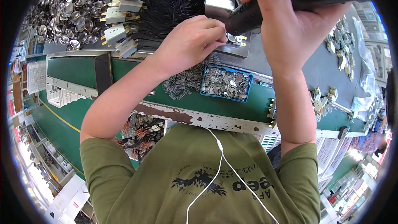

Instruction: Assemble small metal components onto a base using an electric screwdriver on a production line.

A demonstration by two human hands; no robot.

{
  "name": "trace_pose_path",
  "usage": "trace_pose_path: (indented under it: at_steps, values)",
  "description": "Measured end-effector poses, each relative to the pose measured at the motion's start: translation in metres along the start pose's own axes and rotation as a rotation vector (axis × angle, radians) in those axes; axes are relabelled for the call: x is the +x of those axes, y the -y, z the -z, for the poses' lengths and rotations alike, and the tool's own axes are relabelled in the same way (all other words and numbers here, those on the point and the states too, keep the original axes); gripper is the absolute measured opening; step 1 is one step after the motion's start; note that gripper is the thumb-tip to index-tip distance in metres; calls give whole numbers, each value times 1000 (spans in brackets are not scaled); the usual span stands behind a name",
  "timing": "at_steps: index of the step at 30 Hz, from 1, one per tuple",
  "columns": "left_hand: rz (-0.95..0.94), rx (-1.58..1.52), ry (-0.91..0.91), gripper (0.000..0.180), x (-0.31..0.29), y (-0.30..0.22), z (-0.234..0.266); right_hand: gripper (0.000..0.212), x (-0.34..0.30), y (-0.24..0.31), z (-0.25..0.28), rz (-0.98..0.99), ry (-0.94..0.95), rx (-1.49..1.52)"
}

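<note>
My right hand grips a black powered screwdriver whose tip points down at a small round metal part on a grey metal fixture block. My left hand has its fingertips pinched at that round part, steadying it. Just below my hands sits a blue tray full of small silvery metal clips, with a pile of thin metal springs beside it on its left.
A heap of round shiny metal discs lies at the far left, next to white switch parts with brass terminals and black wires. More assembled parts lie at the right. Copper-ended pieces sit under the green bench edge.
</note>
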State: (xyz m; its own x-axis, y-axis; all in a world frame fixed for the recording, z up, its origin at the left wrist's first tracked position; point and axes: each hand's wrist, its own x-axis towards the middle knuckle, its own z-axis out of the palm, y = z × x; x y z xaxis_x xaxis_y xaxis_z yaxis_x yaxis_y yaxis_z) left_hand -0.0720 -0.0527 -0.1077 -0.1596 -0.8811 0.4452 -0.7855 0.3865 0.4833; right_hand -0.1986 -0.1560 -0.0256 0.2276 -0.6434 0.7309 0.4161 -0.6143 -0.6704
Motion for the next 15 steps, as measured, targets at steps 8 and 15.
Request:
trace_pose_path:
  at_steps: [8,15]
  values:
    - [56,-24,39,13,-2,5,0,46,16,13,-14,-258,95,-15]
    - [279,104,223,27,10,-8,12,23,7,12,-9,-76,178,-56]
